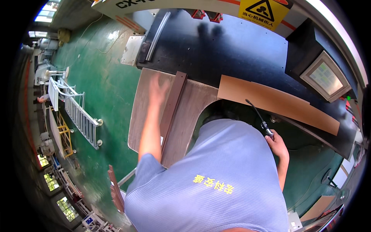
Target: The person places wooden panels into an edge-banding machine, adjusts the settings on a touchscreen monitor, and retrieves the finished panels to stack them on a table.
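My left hand [157,89] is blurred with motion, fingers spread, over a grey-brown wooden panel [141,112] lying by the black machine table [232,50]. A narrow dark brown strip [174,104] lies on the panel right beside that hand. My right hand [275,142] grips a thin black rod-shaped tool with a metal fitting [262,123], its tip pointing up toward a light brown board [278,102]. My light blue shirt hides the space between my arms.
A small control screen [324,77] sits on a black console at the right. A yellow warning sign [262,11] hangs on the machine top. The green floor at left holds a white roller rack [79,112], yellow frames [63,133] and stacked boards [116,189].
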Action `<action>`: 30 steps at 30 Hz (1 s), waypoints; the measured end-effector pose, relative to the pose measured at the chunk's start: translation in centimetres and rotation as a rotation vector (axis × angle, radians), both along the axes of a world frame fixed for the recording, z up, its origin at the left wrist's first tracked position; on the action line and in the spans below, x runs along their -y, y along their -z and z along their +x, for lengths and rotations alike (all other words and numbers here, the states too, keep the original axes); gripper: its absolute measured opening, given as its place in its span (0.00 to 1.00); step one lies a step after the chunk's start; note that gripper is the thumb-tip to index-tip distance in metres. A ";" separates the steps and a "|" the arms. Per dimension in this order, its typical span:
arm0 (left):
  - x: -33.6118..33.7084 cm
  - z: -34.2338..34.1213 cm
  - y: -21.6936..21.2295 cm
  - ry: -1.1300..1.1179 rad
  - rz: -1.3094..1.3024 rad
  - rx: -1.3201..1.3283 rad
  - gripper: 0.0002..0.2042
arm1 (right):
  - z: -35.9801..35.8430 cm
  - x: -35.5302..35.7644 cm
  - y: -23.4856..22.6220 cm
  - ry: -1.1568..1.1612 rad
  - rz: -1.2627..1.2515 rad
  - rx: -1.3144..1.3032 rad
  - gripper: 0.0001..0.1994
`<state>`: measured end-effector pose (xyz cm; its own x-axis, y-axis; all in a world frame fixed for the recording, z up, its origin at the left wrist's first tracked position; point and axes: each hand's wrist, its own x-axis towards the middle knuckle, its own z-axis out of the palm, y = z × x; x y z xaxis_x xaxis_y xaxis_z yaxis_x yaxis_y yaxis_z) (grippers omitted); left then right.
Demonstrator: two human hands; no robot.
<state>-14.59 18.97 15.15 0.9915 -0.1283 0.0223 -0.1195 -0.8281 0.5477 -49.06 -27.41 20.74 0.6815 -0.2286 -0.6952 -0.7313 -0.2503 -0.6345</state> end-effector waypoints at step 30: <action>8.2 -6.8 10.3 0.225 0.128 -0.112 0.44 | 1.3 -3.5 5.1 0.206 0.149 0.141 0.12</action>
